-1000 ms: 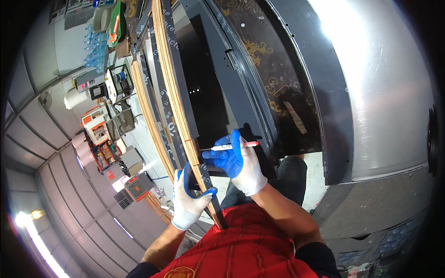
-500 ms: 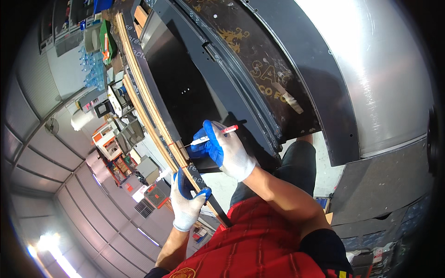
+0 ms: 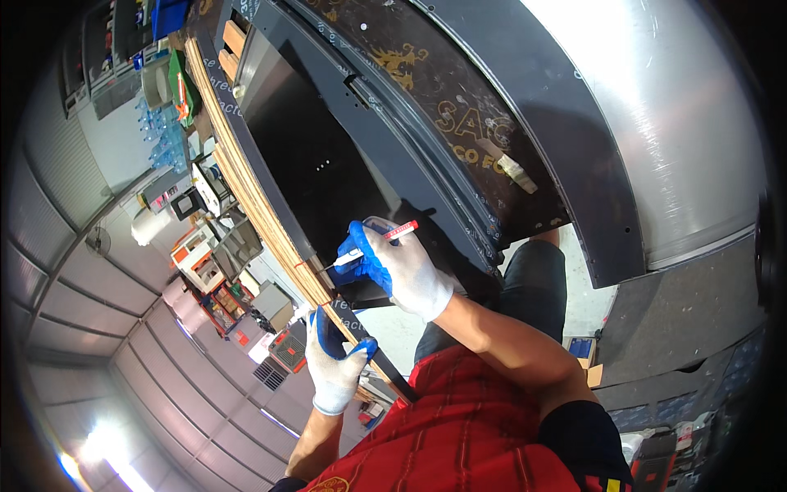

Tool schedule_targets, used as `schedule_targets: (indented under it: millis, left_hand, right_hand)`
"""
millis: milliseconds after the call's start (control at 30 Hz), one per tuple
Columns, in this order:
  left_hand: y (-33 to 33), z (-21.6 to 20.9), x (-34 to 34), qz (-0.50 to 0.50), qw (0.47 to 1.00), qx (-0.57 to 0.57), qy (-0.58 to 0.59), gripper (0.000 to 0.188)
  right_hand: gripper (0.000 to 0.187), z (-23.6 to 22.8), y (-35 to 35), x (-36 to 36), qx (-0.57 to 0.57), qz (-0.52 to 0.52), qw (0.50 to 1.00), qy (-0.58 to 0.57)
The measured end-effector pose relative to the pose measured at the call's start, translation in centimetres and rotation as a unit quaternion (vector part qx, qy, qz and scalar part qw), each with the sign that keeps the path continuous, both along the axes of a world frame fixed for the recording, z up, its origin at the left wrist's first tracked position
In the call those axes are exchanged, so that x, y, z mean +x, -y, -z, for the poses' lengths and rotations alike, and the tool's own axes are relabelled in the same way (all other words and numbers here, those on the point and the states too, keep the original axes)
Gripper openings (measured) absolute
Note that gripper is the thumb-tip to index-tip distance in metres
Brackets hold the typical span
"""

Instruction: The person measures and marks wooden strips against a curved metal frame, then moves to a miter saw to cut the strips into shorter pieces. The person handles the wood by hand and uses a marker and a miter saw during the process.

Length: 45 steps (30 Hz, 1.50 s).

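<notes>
My right hand [image 3: 398,264], in a white glove with a blue palm, holds a white marker pen with a red cap end [image 3: 373,243]. Its tip touches the near edge of a long black metal panel [image 3: 311,156]. My left hand [image 3: 334,362], gloved the same way, grips the near end of the panel where it lies on a stack of long wooden boards [image 3: 246,180]. The panel and boards run away from me toward the upper left.
A dark printed board [image 3: 434,98] and a shiny metal sheet [image 3: 672,107] lie to the right of the panel. Tool boxes, machines and a paper roll [image 3: 152,225] stand on the floor at left. My dark trouser leg [image 3: 533,287] shows below the panel.
The view has swung so the panel and boards lean further left. My right hand with the marker has come down to the panel's near edge. My left hand keeps its grip.
</notes>
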<state>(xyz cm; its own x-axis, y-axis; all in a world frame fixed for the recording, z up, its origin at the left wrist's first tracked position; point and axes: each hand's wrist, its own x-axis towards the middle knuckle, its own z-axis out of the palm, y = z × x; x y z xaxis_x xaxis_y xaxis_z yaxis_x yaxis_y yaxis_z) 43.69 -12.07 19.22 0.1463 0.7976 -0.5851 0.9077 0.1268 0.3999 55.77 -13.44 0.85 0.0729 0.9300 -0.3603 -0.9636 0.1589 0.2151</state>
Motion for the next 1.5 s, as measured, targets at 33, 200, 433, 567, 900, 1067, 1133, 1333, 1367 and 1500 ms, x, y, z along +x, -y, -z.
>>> schedule_targets:
  millis: [33,200,433,567,900,1067,1133,1333,1367,1500]
  left_hand:
    - [0.0,0.0,0.0,-0.002,1.000,0.003,0.001,0.086]
    - [0.3,-0.1,0.2,-0.016,1.000,0.004,0.004,0.084]
    - [0.4,-0.3,0.4,-0.006,1.000,0.011,0.012,0.082]
    - [0.4,-0.3,0.6,-0.008,1.000,0.010,0.017,0.078]
    - [0.2,1.5,1.1,0.038,0.998,0.052,-0.002,0.084]
    - [0.5,6.4,2.6,0.091,0.990,0.100,-0.039,0.087]
    - [0.5,9.5,3.8,0.125,0.979,0.142,-0.077,0.088]
    - [1.6,16.8,5.8,0.045,0.983,0.177,-0.032,0.088]
    - [1.8,17.2,5.7,0.037,0.983,0.180,-0.028,0.087]
    - [2.0,17.9,5.1,-0.003,0.989,0.150,-0.015,0.083]
  right_hand:
    - [0.030,0.0,0.0,0.0,-0.004,-0.001,1.000,0.006]
    - [0.030,-0.2,0.2,0.1,-0.006,-0.004,1.000,0.002]
    - [0.028,-0.5,0.2,0.4,-0.008,-0.013,1.000,0.018]
    - [0.027,-0.3,0.3,0.1,-0.007,-0.013,1.000,0.025]
    - [0.054,0.0,2.8,0.6,-0.025,0.062,0.998,0.023]
    - [0.067,0.5,8.1,2.4,-0.161,0.040,0.943,0.289]
    - [0.063,0.7,9.8,2.8,-0.211,0.029,0.906,0.367]
    - [0.059,0.6,14.6,4.0,-0.247,0.049,0.866,0.433]
    - [0.060,0.4,15.3,4.1,-0.231,0.063,0.889,0.391]
    - [0.064,-0.8,17.0,5.1,-0.211,0.077,0.889,0.400]
